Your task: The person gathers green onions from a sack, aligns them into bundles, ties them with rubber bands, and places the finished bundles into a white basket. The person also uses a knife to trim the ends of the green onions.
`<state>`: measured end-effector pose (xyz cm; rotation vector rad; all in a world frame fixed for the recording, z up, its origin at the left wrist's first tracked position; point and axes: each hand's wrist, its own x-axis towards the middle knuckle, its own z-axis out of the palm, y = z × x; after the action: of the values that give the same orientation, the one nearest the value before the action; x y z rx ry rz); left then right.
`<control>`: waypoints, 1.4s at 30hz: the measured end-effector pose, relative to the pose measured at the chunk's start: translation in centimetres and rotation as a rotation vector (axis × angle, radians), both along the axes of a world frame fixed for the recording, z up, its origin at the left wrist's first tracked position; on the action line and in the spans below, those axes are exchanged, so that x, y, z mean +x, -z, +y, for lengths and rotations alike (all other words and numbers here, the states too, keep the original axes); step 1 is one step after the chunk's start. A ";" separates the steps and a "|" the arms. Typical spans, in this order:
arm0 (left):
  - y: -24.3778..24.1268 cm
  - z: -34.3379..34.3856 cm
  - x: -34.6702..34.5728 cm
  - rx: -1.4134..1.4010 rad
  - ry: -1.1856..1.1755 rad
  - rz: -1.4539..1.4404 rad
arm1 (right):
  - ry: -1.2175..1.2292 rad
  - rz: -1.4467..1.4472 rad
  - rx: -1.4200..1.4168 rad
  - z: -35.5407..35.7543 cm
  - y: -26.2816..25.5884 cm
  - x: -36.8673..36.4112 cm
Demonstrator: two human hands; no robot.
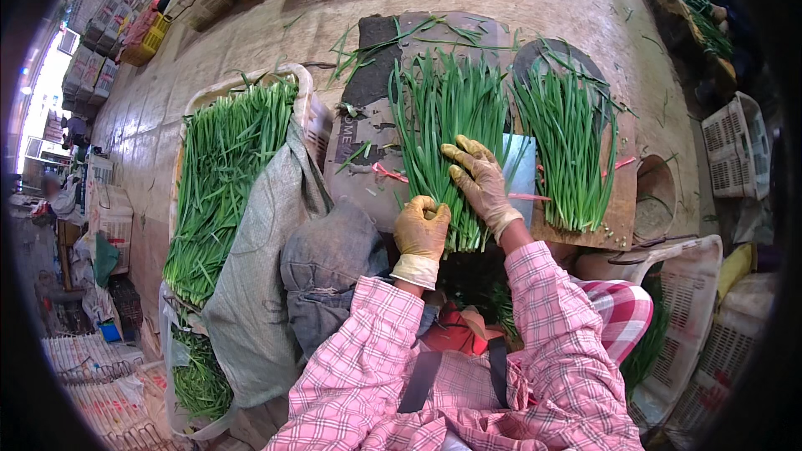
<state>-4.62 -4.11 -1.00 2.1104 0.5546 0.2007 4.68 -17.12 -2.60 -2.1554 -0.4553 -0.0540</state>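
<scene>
In front of me lies a loose bundle of garlic chives [454,97], leaf tips pointing away and pale stems towards me. My right hand [479,178], in a yellowed glove, rests on top of its lower half with the fingers extended. My left hand [421,232], gloved alike, is curled at the left side of the stems; whether anything is pinched in it is hidden. A pink tie [390,173] sticks out left of the bundle. To the right, a flat metal plate [520,160] separates it from a second bundle of chives [567,156].
A wooden board [589,237] lies under the second bundle. On my left stands a plastic crate [305,84] full of chives [229,188], partly covered by a grey woven sack [257,275]. White crates [680,319] stand at my right. Loose leaves [438,25] lie ahead.
</scene>
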 end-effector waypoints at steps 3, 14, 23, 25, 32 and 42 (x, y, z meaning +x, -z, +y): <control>-1.2 -0.8 0.0 0.099 -0.001 -0.022 | -0.001 0.012 0.039 -0.2 0.2 0.1; -0.8 -0.1 1.1 0.340 0.101 0.060 | 0.001 -0.003 -0.021 -0.2 0.0 -0.2; -1.0 -0.4 -0.1 0.313 0.011 -0.198 | 0.008 0.008 -0.021 -0.1 -0.4 -0.2; -0.9 -0.6 -0.2 0.340 0.009 -0.203 | 0.008 0.004 -0.034 -0.1 -0.3 -0.2; 1.3 -0.2 -0.9 0.283 -0.010 -0.336 | 0.026 0.026 -0.041 0.1 -1.4 -0.4; -0.1 -1.0 -1.6 -0.719 0.139 -0.211 | 0.115 0.048 -0.330 1.9 -2.6 -1.3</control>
<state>-6.23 -5.10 -0.93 1.3997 0.2887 0.1174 3.37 -15.19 -0.03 -2.5001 -0.3291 0.0104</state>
